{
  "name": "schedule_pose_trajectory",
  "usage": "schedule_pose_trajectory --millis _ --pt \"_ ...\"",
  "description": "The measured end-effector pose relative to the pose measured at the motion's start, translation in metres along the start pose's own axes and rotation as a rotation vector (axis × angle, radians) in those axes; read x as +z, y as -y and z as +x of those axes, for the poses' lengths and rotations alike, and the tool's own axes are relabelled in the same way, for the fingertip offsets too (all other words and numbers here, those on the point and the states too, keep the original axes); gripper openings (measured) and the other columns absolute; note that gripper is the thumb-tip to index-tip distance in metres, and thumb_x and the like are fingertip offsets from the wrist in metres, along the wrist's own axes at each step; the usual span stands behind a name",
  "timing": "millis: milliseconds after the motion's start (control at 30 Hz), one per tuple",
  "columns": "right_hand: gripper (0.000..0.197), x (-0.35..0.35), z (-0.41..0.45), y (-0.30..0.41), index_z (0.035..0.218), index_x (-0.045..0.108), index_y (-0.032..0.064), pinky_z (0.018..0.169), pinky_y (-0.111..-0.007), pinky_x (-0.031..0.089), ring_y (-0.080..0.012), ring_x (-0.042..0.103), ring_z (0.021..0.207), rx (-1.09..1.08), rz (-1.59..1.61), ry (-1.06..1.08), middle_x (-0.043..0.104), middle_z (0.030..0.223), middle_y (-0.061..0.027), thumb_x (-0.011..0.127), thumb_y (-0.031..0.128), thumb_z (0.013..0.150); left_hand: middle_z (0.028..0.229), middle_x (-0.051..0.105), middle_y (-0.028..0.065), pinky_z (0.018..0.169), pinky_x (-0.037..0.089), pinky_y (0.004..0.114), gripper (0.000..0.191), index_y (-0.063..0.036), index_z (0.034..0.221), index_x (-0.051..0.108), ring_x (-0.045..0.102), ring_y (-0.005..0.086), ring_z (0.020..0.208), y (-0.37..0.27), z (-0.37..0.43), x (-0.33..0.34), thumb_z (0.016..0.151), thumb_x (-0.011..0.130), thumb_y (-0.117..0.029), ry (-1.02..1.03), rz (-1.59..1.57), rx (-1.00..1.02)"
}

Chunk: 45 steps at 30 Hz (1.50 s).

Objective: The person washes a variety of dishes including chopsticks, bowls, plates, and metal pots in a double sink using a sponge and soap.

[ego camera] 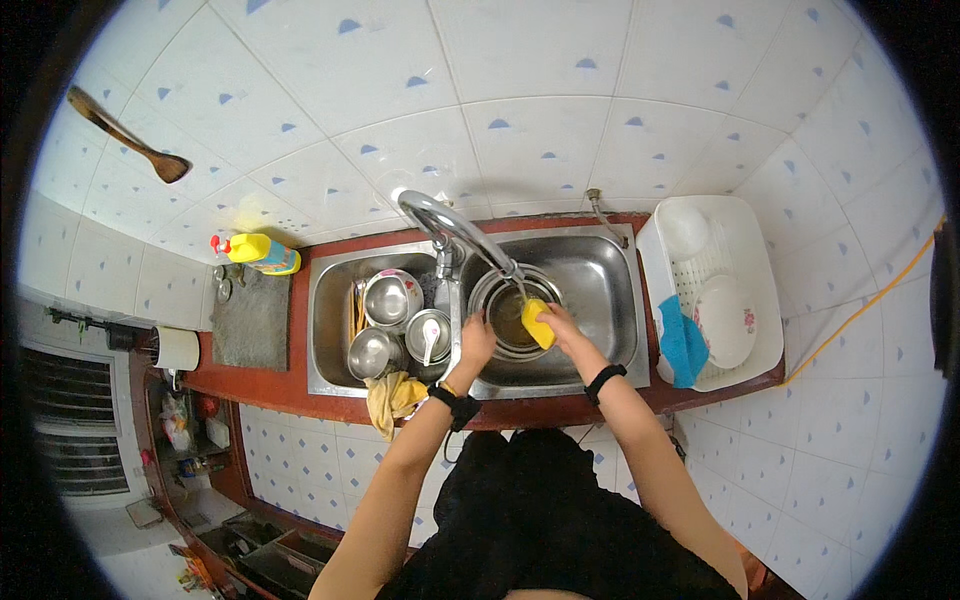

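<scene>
My right hand (568, 330) grips a yellow sponge (537, 323) under the spout of the chrome faucet (469, 231). A thin stream of water falls onto or just beside the sponge. Below it, a round stainless steel basin (484, 288) rests in the right-hand bowl of the sink (604, 292), its inside looking brownish. At the basin's left rim, my left hand (478, 341) holds the edge; its fingertips are partly hidden. Both wrists wear black bands.
Metal bowls (391, 298), a white spoon (430, 339) and chopsticks (358, 309) crowd the left sink bowl. A yellowish cloth (394, 397) drapes over its front edge. Right stands a white dish rack (769, 300) with plates and a blue cloth (681, 345); left, a yellow detergent bottle (262, 253).
</scene>
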State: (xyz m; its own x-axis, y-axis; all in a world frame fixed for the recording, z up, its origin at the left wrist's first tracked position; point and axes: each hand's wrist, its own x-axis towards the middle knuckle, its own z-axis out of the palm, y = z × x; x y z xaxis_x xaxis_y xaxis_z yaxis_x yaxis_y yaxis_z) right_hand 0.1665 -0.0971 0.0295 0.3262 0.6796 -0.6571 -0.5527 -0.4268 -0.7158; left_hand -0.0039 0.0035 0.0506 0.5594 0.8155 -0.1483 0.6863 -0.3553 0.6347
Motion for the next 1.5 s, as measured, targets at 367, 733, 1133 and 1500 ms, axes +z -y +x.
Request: schedule_pose_trajectory --millis 367,733,1133,1500 --pt "0.044 0.012 0.014 -0.01 0.105 0.049 -0.0008 0.069 -0.032 0.045 -0.0226 0.056 0.084 -0.065 -0.365 -0.142 0.055 0.098 -0.0146 0.062 0.019 0.068 0.133 0.027 0.016 0.087 0.041 0.038 0.063 -0.0014 0.13 0.025 0.046 0.036 0.106 -0.027 -0.015 -0.01 0.075 0.054 -0.004 0.003 0.427 0.072" --pt "0.043 0.005 0.034 -0.026 0.113 0.04 0.0027 0.069 -0.045 0.047 -0.0307 0.054 0.09 0.291 0.205 0.008 0.05 0.103 -0.0166 0.056 0.016 0.075 0.119 0.045 0.0153 0.075 0.047 0.038 0.048 -0.0062 0.116 0.047 0.054 0.0298 0.093 -0.014 0.019 -0.016 0.073 0.062 -0.02 0.288 0.317 0.019" --pt "0.05 0.035 -0.011 -0.031 0.121 0.042 0.0062 0.086 -0.033 0.039 -0.0248 0.052 0.101 -0.318 -0.396 -0.181 0.053 0.11 -0.0137 0.06 0.015 0.075 0.075 0.053 0.0213 0.059 0.043 0.043 0.012 0.0027 0.068 0.05 0.052 0.0369 0.064 -0.025 0.027 -0.02 0.068 0.056 -0.008 -0.098 -0.008 0.283" --pt "0.037 0.05 -0.097 0.023 0.103 0.054 0.0167 0.087 -0.039 0.034 -0.0278 0.041 0.11 -0.891 -1.202 0.054 0.047 0.12 -0.008 0.066 0.021 0.069 0.064 0.055 0.0024 0.044 0.046 0.023 0.009 -0.0013 0.082 0.054 0.055 0.0102 0.053 -0.013 0.011 -0.059 0.076 0.056 -0.008 0.26 -0.593 0.011"
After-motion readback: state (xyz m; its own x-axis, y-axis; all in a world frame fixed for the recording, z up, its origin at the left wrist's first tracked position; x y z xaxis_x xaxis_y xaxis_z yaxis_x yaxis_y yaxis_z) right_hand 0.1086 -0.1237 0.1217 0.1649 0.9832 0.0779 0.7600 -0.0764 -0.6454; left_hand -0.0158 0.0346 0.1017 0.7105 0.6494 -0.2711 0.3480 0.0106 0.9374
